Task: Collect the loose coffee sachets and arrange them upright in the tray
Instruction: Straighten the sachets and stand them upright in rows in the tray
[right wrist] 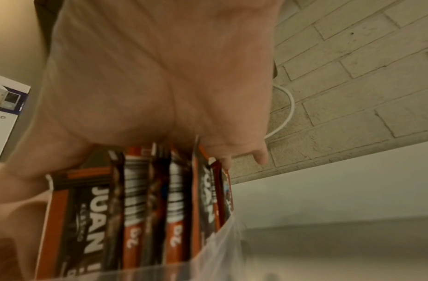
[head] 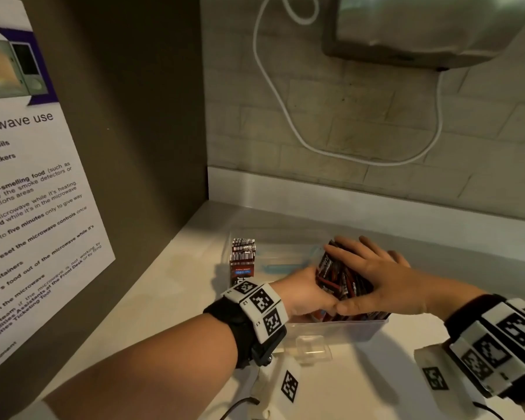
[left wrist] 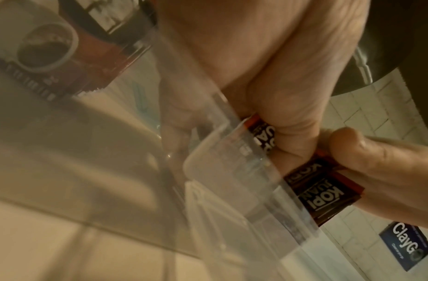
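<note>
Both hands clasp the bundle of coffee sachets (head: 343, 280) between them at the clear tray's (head: 361, 328) right end, left hand (head: 303, 294) curled underneath, right hand (head: 373, 277) fingers spread flat on top, sachets' long axes upright

I see pale countertop (head: 170, 286) running back to white upstand under brick wall. Clear plastic tray (head: 331, 328) sits directly on it, near left corner. Against tray's near wall — small clear piece (head: 312, 348), possibly label holder or clip; view too soft to tell. Worktop warmly lit at left, shadowed toward back.
</note>
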{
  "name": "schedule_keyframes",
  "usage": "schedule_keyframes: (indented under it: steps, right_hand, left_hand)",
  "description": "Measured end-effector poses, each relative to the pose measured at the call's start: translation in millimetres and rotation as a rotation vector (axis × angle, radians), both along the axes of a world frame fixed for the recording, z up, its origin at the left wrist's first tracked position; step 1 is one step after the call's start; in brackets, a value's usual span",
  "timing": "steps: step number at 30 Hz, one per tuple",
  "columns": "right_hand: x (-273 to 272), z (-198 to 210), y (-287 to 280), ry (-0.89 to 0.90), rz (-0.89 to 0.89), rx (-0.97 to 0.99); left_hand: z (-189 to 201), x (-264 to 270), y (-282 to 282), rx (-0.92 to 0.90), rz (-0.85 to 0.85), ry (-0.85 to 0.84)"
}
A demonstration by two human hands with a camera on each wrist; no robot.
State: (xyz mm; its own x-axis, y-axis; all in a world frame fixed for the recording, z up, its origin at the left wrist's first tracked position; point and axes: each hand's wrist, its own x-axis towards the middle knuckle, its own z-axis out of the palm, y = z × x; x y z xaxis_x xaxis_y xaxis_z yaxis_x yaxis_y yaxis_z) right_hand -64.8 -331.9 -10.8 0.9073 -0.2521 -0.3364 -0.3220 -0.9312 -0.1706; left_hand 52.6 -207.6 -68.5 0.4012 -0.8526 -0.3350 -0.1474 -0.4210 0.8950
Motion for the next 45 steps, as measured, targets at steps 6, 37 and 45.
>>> schedule_keyframes:
  steps: [6,37,45]
  right_hand:
    - [-3.3,1.0,5.5,-0.033,-0.054,0.012]
    - [1.6,-15.9,12.4,-0.271,-0.125,0.009]
    - [-2.0,-15.9,15.5,-0.273,-0.121,-0.004]
  left_hand:
    - [-0.3,-3.0,-7.7,-0.013,0.082,-0.074]
    - [0.6,-4.5,-6.7,-0.022,0.164,0.063]
    - [2.9,-0.2,-0.4,-0.055,0.281,0.100]
